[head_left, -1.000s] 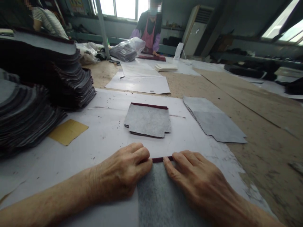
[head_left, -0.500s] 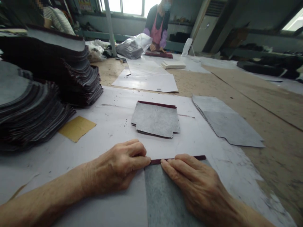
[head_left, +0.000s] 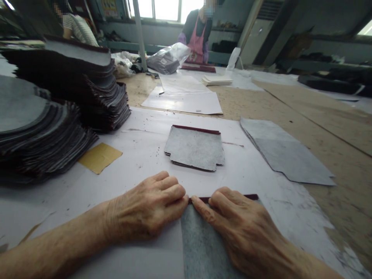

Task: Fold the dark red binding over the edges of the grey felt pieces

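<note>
A grey piece with a dark red folded strip along its far edge lies in front of me on white paper. My left hand is closed, thumb and index finger pinching at the strip's left end. My right hand lies over the piece, its index fingertip pressing the strip close to the left thumb and its other fingers curled on the strip. Beyond my hands is a small stack of grey pieces with a dark red far edge.
Tall stacks of dark-backed pieces and grey ones stand at the left, near a yellow square. Larger grey sheets lie at the right. Across the table, a person in a pink apron stands behind a plastic bag.
My right index fingertip has slid left along the strip, up to the left thumb. The view has shifted slightly. The person across the table has drawn their hands back from the dark red piece.
</note>
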`<control>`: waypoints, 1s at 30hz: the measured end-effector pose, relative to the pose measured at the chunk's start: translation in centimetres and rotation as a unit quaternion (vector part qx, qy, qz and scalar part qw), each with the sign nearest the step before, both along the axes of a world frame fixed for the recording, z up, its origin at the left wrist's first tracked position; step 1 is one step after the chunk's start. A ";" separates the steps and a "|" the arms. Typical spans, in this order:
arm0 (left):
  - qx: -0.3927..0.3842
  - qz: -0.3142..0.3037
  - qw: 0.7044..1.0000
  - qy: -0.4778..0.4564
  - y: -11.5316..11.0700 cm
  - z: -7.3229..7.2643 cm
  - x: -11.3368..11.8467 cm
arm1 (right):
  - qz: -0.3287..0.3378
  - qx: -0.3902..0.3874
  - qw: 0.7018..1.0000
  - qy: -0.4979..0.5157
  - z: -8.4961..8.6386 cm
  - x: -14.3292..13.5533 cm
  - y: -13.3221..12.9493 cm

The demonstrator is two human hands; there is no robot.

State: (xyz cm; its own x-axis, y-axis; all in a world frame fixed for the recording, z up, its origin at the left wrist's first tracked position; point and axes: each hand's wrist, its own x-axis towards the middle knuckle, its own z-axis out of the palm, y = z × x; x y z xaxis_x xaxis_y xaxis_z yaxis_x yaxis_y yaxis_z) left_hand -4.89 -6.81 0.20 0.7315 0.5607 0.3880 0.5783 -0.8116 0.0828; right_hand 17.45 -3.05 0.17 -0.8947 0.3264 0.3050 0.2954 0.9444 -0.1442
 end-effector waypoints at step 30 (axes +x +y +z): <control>-0.072 0.069 0.995 -0.027 -3.3 -0.4 -0.1 | -0.009 0.020 0.999 -0.042 0.4 -0.6 0.6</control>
State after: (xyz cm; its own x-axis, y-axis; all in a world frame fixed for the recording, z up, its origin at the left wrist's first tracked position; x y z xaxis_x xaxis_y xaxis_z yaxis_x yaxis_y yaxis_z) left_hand -4.97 -10.13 -0.22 0.6242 0.7066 0.3333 0.6749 -0.7026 0.2254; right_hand 16.83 -2.50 0.62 -0.9121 0.3308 0.2423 0.3210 0.9437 -0.0802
